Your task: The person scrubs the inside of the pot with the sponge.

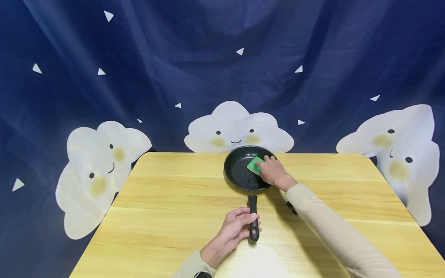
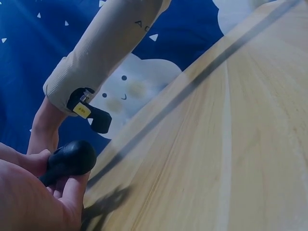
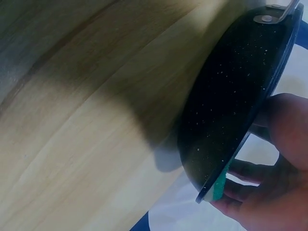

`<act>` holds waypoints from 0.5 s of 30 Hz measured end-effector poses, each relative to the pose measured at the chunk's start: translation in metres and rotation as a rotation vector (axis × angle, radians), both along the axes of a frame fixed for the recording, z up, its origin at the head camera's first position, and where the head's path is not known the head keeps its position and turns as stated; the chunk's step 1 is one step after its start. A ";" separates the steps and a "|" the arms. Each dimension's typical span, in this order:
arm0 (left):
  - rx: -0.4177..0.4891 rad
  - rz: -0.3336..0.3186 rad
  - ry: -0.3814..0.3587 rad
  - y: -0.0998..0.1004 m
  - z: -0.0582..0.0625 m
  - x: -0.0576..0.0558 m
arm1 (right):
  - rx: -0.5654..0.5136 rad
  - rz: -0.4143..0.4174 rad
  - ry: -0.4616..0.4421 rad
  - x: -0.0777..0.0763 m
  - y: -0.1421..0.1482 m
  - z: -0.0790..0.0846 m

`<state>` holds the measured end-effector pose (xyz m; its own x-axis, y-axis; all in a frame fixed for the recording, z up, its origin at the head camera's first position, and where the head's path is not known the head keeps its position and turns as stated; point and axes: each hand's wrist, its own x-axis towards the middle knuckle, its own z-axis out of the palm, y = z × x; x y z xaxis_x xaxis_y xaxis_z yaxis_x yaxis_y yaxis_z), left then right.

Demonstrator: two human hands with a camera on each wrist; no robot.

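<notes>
Your left hand (image 1: 237,225) grasps the black handle (image 1: 253,204) of the frying pan (image 1: 239,175), thumb on top and fingers wrapped beneath. Your right hand (image 1: 272,172) pinches the sponge (image 1: 254,165) along its edge, with the sponge against the right half of the pan's inner face.

The sponge is a small block, bright green on top with a paler layer at its side. The pan is round and black, its inside dark and slightly glossy with scattered pale specks; its outer wall is speckled too. A thin metal bracket joins it to the handle, which has a hanging hole at its near end. You hold the pan off the wooden table (image 1: 163,197), tilted so that its open side faces you, over the far middle of the tabletop; the shadows below lie apart from it.

Your beige right sleeve (image 1: 333,227) comes in from the near right, a dark device strapped at the wrist. Past the table's far edge hangs a navy backdrop (image 1: 194,50) with white triangles and three smiling clouds.
</notes>
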<state>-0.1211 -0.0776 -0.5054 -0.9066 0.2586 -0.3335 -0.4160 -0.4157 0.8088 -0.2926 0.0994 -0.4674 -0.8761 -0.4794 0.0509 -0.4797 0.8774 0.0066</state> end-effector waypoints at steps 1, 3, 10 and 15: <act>0.002 -0.001 -0.002 0.000 0.000 0.000 | -0.002 0.002 -0.006 0.000 0.000 0.000; 0.002 -0.001 -0.004 -0.001 -0.001 -0.001 | -0.005 0.010 -0.016 0.001 0.000 0.002; 0.001 -0.002 -0.007 -0.001 -0.002 -0.001 | -0.030 0.032 -0.062 0.003 0.000 0.005; 0.002 -0.006 -0.008 -0.002 0.000 -0.001 | -0.062 0.068 -0.100 0.007 0.001 0.007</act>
